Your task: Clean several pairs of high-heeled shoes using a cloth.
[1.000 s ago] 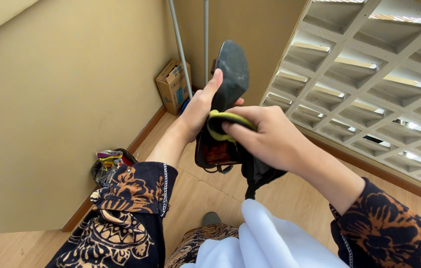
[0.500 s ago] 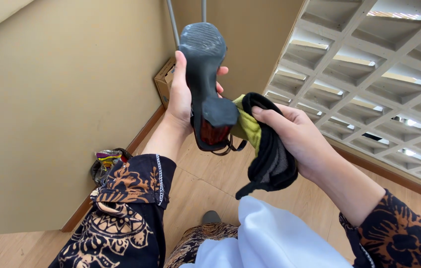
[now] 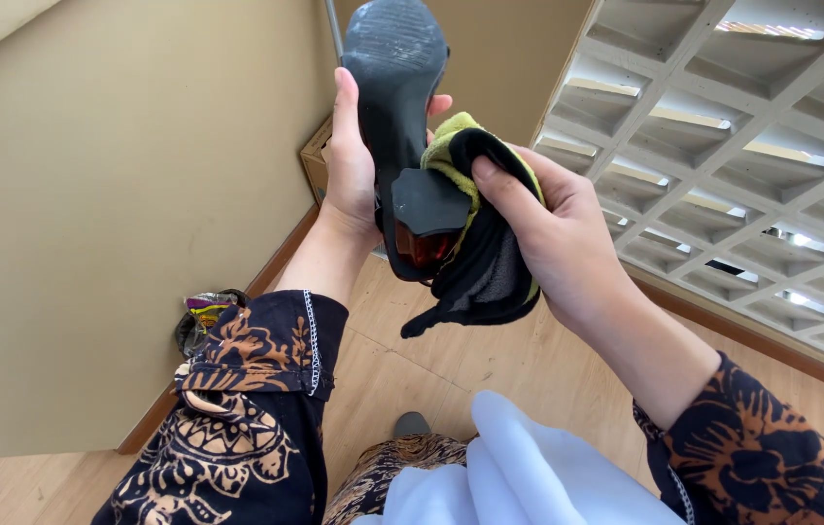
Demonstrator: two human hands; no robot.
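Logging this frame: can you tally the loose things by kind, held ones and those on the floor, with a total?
High-heeled shoe, sole up, held in the left hand: 1
Black and yellow-green cloth, in the right hand, pressed beside the heel: 1
Cardboard box in the corner: 1
Bag of colourful wrappers by the wall: 1
Total: 4

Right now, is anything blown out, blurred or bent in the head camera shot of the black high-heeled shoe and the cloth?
Head view: daylight through the white lattice screen blows out its openings at right. The black high-heeled shoe, the black and yellow-green cloth, the left hand and the right hand are sharp and evenly lit. Wide-lens distortion tilts the beige wall.
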